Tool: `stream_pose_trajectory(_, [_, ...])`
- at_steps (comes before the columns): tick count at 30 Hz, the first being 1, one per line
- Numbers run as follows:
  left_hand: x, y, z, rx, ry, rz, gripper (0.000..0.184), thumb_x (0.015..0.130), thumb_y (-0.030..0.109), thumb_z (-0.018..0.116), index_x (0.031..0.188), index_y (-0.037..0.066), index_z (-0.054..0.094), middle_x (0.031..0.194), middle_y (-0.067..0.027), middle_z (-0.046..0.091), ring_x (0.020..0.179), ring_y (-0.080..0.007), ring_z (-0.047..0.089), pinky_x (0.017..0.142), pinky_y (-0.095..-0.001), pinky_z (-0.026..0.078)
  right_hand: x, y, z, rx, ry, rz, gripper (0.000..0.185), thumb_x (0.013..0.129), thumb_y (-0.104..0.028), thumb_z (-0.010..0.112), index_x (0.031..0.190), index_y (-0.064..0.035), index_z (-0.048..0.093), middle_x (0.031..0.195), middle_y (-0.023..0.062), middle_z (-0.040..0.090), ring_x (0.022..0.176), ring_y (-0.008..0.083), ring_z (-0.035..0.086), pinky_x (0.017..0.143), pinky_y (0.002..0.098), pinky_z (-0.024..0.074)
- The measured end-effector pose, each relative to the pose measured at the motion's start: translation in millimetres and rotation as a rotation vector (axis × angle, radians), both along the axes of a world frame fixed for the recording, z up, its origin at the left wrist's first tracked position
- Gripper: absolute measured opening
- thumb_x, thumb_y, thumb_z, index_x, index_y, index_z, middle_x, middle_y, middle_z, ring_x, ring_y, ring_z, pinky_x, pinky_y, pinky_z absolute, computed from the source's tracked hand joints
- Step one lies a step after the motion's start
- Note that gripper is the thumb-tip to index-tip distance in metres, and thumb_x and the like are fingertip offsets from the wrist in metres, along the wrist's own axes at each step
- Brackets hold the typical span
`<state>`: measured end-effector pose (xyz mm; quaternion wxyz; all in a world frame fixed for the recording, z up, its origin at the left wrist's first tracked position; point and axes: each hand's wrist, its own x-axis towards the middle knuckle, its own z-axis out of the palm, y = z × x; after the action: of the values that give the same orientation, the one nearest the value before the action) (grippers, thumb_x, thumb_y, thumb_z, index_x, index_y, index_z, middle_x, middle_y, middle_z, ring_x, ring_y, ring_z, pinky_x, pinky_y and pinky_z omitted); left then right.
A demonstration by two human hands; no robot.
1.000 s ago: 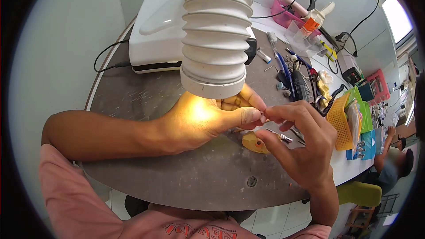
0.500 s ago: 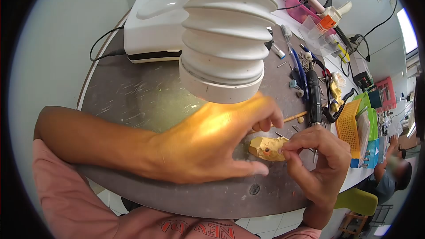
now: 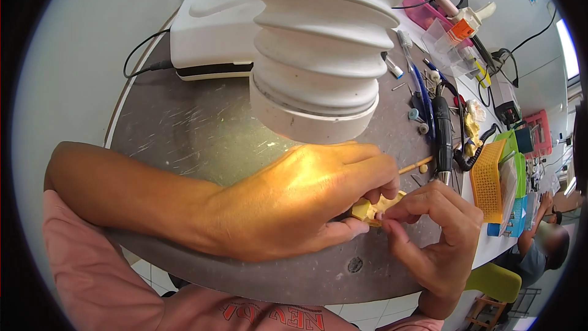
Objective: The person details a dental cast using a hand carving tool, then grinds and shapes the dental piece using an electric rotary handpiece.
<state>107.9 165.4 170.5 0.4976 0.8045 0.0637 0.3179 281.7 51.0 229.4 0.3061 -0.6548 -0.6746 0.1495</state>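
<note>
A yellow plaster dental model (image 3: 362, 210) lies low over the bench, partly covered by my fingers. My left hand (image 3: 300, 199) is closed around its left end, thumb on the near side and fingers on the far side. At the model's right part, my right hand (image 3: 441, 227) has its thumb and index finger curled close together. Whatever sits between those fingertips is too small and covered to make out. Bright light falls on the back of my left hand.
A white ribbed suction hose (image 3: 318, 49) hangs just above my left hand. Right of it lie a black handpiece (image 3: 441, 129), a wooden-handled tool (image 3: 416, 165) and small burs. A yellow basket (image 3: 487, 178) stands at the right edge. Another person (image 3: 542, 248) sits farther off.
My left hand has moved right and closed on the dental model, which it stood apart from before. My right fingertips stay at the model, shifted slightly down and left.
</note>
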Motion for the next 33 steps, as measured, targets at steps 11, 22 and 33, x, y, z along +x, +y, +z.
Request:
stream_pose_trajectory(11, [0.4,-2.3,-2.9,0.179,-0.035,0.076,0.046,0.069,0.003,0.084,0.11,0.003,0.064,0.09,-0.0094,0.062,0.08,-0.0284,0.063,0.069,-0.037,0.051,-7.1,-3.5,-0.7,0.001,-0.105,-0.011,0.02,0.059,-0.001,0.075,0.078,-0.001,0.068,0.075,0.0078,0.064,0.069,0.0183,0.061,0.06,0.0287,0.0444])
stream_pose_trajectory(22, [-0.8,-6.2,-2.8,0.038,-0.039,0.046,0.051,0.071,-0.001,0.081,0.117,0.003,0.061,0.091,-0.0084,0.063,0.08,-0.0245,0.065,0.069,-0.0352,0.052,-1.3,-1.7,-7.9,0.109,-0.293,0.111,0.025,0.062,-0.005,0.083,0.083,-0.003,0.07,0.077,0.0061,0.063,0.067,0.0179,0.059,0.058,0.0298,0.0435])
stream_pose_trajectory(33, [-0.7,-1.1,2.6,0.204,0.073,-0.014,0.029,0.074,0.003,0.081,0.099,0.005,0.067,0.093,-0.008,0.061,0.084,-0.0256,0.062,0.073,-0.0355,0.05,37.8,-6.5,3.1,-0.027,-0.564,-0.054,0.02,0.075,-0.01,0.081,0.091,-0.0034,0.071,0.081,0.0093,0.064,0.07,0.0245,0.062,0.062,0.0357,0.0461])
